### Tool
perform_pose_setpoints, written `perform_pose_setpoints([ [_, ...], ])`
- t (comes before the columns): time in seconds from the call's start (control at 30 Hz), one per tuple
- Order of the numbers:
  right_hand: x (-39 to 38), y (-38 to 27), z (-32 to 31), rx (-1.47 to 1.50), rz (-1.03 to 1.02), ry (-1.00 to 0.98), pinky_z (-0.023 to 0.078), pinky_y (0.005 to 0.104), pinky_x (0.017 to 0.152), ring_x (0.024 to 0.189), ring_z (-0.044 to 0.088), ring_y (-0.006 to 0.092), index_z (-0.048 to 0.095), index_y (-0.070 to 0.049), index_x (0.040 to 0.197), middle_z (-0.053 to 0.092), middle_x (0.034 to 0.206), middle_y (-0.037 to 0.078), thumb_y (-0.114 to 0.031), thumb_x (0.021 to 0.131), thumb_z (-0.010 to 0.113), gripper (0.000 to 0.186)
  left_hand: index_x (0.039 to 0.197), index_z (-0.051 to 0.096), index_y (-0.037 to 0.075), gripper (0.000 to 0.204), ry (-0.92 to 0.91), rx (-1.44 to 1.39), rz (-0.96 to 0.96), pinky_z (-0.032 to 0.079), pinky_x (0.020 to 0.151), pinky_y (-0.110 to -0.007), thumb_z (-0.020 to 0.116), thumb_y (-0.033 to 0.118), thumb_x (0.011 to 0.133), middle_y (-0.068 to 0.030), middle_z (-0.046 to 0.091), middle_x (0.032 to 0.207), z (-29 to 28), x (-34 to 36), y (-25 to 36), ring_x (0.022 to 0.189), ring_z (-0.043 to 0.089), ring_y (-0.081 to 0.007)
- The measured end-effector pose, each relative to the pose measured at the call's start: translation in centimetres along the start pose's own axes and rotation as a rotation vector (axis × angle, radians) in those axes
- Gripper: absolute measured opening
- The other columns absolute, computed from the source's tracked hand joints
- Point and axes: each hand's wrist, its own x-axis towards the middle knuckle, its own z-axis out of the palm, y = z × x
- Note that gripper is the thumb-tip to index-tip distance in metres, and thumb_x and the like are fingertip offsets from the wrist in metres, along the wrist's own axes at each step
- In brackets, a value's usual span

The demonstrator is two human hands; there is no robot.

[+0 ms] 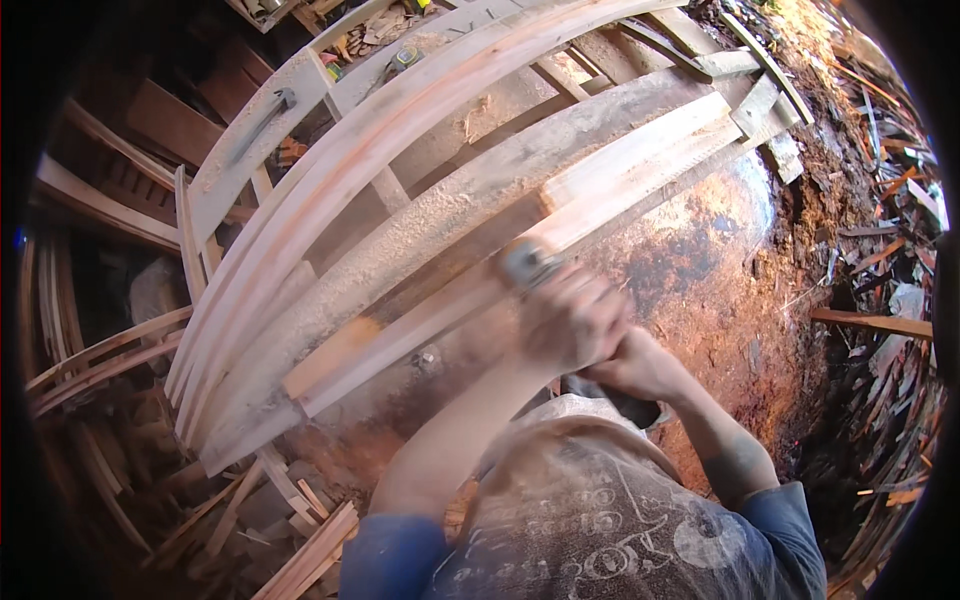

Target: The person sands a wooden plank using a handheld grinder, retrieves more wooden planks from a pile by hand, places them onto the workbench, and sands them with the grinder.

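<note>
Both my hands are closed, one beside the other, in front of my apron. Farther forward, my left hand (572,318) is wrapped round a tool with a grey, rounded head (527,263), smeared by motion; its exact kind does not show. Nearer my body, my right hand (640,365) is closed right against the left one, and what lies inside its fingers is hidden. The tool's head is over the near edge of a long, pale wooden beam (420,335). Thicker pale wood (640,155) makes up the beam's far right part, with a darker recessed stretch (465,250) beside it.
Behind the beam runs a dusty, curved workbench plank (450,180). Long curved timbers (350,150) arch beyond it. A tape measure (405,57) and a clamp-like tool (285,98) lie farther back. Wood scraps (880,420) cover the right side; offcuts (310,550) lie lower left.
</note>
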Motion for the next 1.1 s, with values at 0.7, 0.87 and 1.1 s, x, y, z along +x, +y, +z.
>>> perform_pose_setpoints([
  [0.7, -0.8, -0.8, 6.8, 0.523, -0.027, 0.364, 0.055, 0.0310, 0.054, 0.061, 0.065, 0.0157, 0.064, 0.002, 0.105, 0.067, 0.080, 0.008, -0.016, 0.089, 0.070, 0.025, 0.064, 0.063, 0.011, 0.013, 0.083, -0.230, 0.214, 0.051, 0.060, -0.039, 0.072, 0.012, 0.074, -0.0070, 0.060, 0.061, -0.7, -0.3, -3.0, 0.059, 0.062, -0.0241],
  [0.87, -1.0, -0.9, 8.7, 0.505, 0.005, 0.158, 0.054, 0.0304, 0.063, 0.072, 0.065, 0.0141, 0.065, -0.001, 0.108, 0.067, 0.083, 0.005, -0.011, 0.083, 0.076, 0.029, 0.066, 0.065, 0.009, 0.016, 0.094, -0.185, 0.161, 0.055, 0.073, -0.038, 0.071, 0.016, 0.079, -0.0078, 0.065, 0.067, -2.8, -4.3, -2.5, 0.068, 0.066, -0.0239],
  [1.1, 3.6, -6.5, 17.5, -0.185, -0.176, -0.299, 0.054, 0.0520, 0.092, 0.103, 0.069, 0.0485, 0.051, -0.001, 0.133, 0.071, 0.110, 0.030, -0.046, 0.085, 0.076, 0.071, 0.067, 0.062, 0.008, 0.017, 0.102, 0.311, -0.279, 0.054, 0.074, -0.040, 0.067, 0.012, 0.083, -0.0091, 0.066, 0.071, -13.4, -18.4, -2.6, 0.069, 0.067, -0.0254],
])
